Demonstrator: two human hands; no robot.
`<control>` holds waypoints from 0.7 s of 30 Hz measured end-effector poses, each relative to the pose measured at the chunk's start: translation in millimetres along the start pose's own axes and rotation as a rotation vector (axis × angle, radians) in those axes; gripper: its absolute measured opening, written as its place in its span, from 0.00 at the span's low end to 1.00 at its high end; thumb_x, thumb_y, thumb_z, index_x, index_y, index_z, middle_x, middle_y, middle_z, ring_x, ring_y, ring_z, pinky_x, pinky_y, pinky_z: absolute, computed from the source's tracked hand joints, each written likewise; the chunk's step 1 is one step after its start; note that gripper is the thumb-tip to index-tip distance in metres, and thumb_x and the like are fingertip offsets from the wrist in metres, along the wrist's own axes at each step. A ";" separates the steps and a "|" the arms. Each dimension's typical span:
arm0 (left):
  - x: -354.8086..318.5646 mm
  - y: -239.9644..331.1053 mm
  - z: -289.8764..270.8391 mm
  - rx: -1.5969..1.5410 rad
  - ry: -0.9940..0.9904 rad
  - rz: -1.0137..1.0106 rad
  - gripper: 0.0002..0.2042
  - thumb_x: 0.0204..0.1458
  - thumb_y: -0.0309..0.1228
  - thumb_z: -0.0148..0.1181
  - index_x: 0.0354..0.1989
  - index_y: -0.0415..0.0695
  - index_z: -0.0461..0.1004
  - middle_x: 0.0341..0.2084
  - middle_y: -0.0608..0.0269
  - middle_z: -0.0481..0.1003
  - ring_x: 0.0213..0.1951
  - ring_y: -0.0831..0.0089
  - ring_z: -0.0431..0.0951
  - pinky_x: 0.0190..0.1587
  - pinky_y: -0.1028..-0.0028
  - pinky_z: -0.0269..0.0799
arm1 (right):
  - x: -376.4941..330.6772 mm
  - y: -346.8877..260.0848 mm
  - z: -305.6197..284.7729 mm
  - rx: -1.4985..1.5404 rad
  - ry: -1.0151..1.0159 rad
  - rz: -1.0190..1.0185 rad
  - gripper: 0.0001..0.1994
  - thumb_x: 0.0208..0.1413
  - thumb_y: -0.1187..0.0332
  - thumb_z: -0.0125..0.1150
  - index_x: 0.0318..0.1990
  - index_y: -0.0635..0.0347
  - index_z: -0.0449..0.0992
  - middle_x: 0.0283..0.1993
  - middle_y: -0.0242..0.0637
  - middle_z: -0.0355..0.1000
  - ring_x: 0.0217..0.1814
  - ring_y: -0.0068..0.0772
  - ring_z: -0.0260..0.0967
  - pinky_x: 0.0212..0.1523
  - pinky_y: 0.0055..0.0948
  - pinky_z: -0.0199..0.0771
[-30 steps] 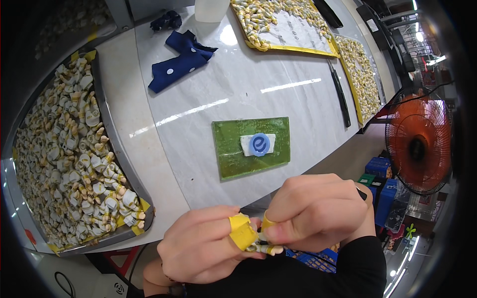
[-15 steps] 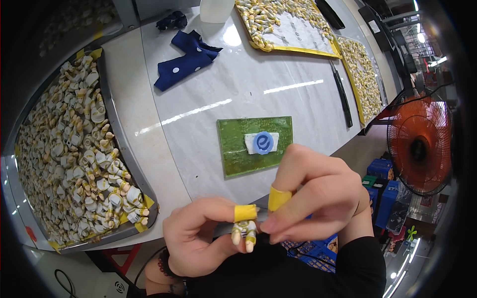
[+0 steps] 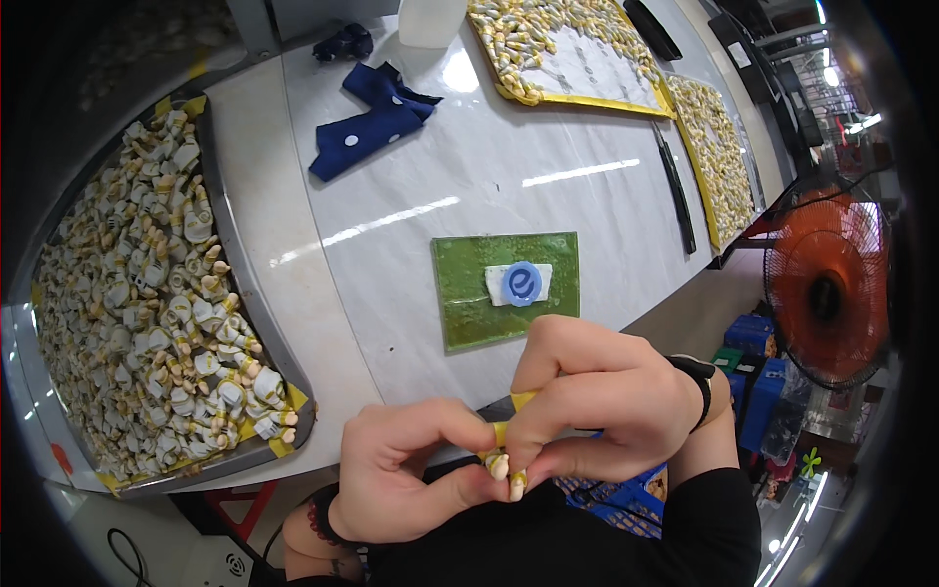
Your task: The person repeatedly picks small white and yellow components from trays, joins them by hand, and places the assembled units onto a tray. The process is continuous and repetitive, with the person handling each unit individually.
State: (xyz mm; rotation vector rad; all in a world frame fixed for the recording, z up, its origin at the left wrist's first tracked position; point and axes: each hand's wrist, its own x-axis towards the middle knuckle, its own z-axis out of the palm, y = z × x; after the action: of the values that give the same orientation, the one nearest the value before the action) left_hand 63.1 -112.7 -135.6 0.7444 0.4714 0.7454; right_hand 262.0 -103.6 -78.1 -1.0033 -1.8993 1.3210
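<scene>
My left hand [image 3: 406, 470] and my right hand [image 3: 597, 401] meet just below the table's near edge, both pinching one small white and cream figurine [image 3: 507, 467]. Yellow tape wraps the fingertips that grip it. Only the figurine's pale lower ends show beneath my fingers. Right above my hands lies a green mat [image 3: 465, 298] with a white and blue badge [image 3: 521, 284] on it.
A metal tray [image 3: 235, 264] heaped with several small white and cream figurines sits at the left. A blue dotted cloth [image 3: 377, 127] lies at the back, near a white container [image 3: 430, 20]. Two yellow-edged trays [image 3: 587, 98] of figurines stand back right. An orange fan [image 3: 827, 293] stands right.
My hands have drawn closer together around the figurine, my right fingers now closing over it from above. The view has shifted slightly.
</scene>
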 end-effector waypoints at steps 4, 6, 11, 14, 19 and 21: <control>-3.9 32.5 -8.3 0.614 -0.146 0.048 0.11 0.37 0.25 0.70 0.30 0.38 0.76 0.27 0.60 0.77 0.29 0.70 0.78 0.34 0.78 0.71 | -4.7 2.3 -4.2 0.056 -0.027 -0.070 0.11 0.46 0.72 0.66 0.39 0.60 0.76 0.32 0.36 0.64 0.32 0.32 0.64 0.32 0.25 0.64; -18.1 56.4 -14.0 0.912 -0.095 0.255 0.10 0.36 0.25 0.69 0.29 0.40 0.77 0.26 0.59 0.77 0.27 0.67 0.77 0.31 0.77 0.71 | -17.4 5.9 -9.3 0.097 0.092 -0.061 0.12 0.44 0.70 0.68 0.38 0.61 0.78 0.30 0.34 0.67 0.31 0.29 0.65 0.30 0.23 0.64; -55.8 147.8 -27.7 1.932 0.315 0.146 0.14 0.39 0.25 0.64 0.37 0.38 0.74 0.32 0.53 0.76 0.36 0.61 0.75 0.41 0.68 0.69 | -33.0 7.0 -21.0 -0.023 0.276 0.001 0.09 0.39 0.71 0.71 0.30 0.60 0.80 0.27 0.33 0.66 0.28 0.27 0.64 0.27 0.23 0.62; -17.7 175.0 -74.3 1.979 0.438 0.252 0.17 0.42 0.25 0.60 0.44 0.39 0.72 0.34 0.53 0.74 0.40 0.63 0.73 0.44 0.69 0.66 | -39.4 8.1 -21.4 -0.105 0.289 0.022 0.09 0.37 0.71 0.71 0.30 0.58 0.80 0.27 0.33 0.66 0.27 0.27 0.64 0.26 0.23 0.62; 82.5 252.6 -147.7 2.081 0.514 0.124 0.20 0.47 0.34 0.59 0.50 0.42 0.71 0.37 0.50 0.74 0.39 0.63 0.74 0.42 0.69 0.68 | -31.3 -6.2 -22.1 -0.229 0.248 -0.030 0.08 0.37 0.73 0.70 0.29 0.57 0.80 0.26 0.32 0.66 0.25 0.26 0.64 0.25 0.22 0.62; 106.9 270.2 -219.1 2.292 0.518 0.256 0.20 0.48 0.39 0.58 0.49 0.42 0.70 0.40 0.49 0.73 0.41 0.57 0.74 0.44 0.65 0.69 | -28.5 -14.2 -21.5 -0.260 0.247 -0.045 0.07 0.37 0.74 0.70 0.28 0.57 0.79 0.26 0.32 0.66 0.25 0.26 0.64 0.24 0.22 0.62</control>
State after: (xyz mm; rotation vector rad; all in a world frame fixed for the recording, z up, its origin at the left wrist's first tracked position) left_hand -120.5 198.2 -90.3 2.7671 1.7706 0.2951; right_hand 291.2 -120.4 -59.6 -1.1848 -1.9195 0.8934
